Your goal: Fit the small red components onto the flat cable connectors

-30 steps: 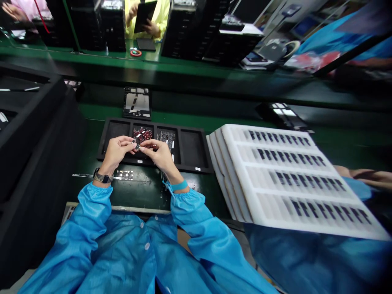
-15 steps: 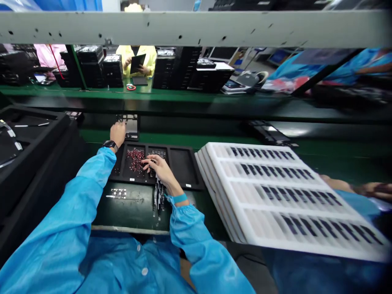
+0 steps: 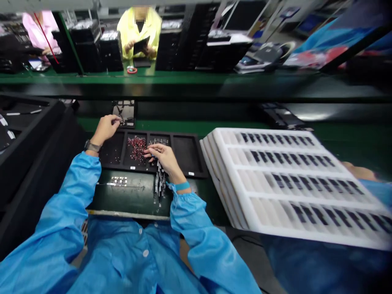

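My left hand (image 3: 105, 128) is pinched at the near-left edge of a flat electronic device (image 3: 126, 112), which lies on the bench behind the black tray. Whatever its fingertips hold, if anything, is too small to make out. My right hand (image 3: 163, 159) hovers over the black compartment tray (image 3: 185, 157), its fingers curled round a bunch of flex cables (image 3: 159, 183) that dangles below the palm. Left of those fingers, one compartment contains small red parts (image 3: 136, 147). Partly behind the hand, another holds small metallic parts (image 3: 159, 141).
A sheet of small square parts (image 3: 119, 181) lies on the green bench before the tray. Stacked white foam trays (image 3: 245, 196) with dark strips stand at right, black foam trays (image 3: 45, 143) at left. Another device (image 3: 284, 116) lies behind. A co-worker in yellow (image 3: 139, 30) sits opposite.
My left hand has drawn back from over the device to its near-left edge, uncovering more of it. My right hand keeps its place by the tray with the cables. The view has tilted down.
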`<control>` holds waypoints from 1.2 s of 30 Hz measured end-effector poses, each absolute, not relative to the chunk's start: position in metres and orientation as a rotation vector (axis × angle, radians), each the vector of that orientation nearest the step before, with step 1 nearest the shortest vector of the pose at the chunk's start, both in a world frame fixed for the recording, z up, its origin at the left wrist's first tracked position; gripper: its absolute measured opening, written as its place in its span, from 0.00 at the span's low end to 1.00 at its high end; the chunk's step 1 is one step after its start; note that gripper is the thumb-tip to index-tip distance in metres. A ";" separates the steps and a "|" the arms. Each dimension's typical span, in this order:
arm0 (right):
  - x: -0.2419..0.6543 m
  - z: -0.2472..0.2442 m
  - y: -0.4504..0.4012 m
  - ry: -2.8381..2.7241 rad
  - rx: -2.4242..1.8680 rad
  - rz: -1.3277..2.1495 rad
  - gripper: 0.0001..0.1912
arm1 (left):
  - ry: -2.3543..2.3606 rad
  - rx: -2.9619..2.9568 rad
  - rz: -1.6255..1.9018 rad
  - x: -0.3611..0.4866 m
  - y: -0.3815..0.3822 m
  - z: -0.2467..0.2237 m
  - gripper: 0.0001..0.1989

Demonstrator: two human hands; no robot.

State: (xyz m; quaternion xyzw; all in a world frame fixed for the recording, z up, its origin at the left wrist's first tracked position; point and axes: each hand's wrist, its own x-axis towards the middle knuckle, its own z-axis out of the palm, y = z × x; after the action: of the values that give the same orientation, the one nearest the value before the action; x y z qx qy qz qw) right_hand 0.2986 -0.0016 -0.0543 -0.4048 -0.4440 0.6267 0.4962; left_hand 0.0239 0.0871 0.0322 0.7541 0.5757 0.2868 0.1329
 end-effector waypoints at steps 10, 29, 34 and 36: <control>0.289 -0.048 -0.013 -1.292 -1.083 1.426 0.20 | 1.505 2.285 0.479 0.031 -0.120 -0.031 0.14; 0.288 -0.037 -0.013 -1.452 -1.040 1.320 0.19 | 1.493 2.245 0.719 0.039 -0.120 -0.061 0.08; 0.289 -0.039 -0.011 -1.508 -1.062 1.270 0.19 | 1.477 2.116 0.947 0.037 -0.126 -0.056 0.03; 0.290 -0.037 -0.012 -1.531 -1.063 1.259 0.19 | 1.513 1.903 1.042 0.038 -0.123 -0.044 0.05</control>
State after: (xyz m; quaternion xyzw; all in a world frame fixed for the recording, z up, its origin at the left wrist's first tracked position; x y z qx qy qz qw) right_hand 0.2899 -0.0123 -0.0369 -0.4263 -0.6139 0.5050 0.4317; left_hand 0.0377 -0.1234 -0.0435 0.6973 0.5544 0.3820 0.2460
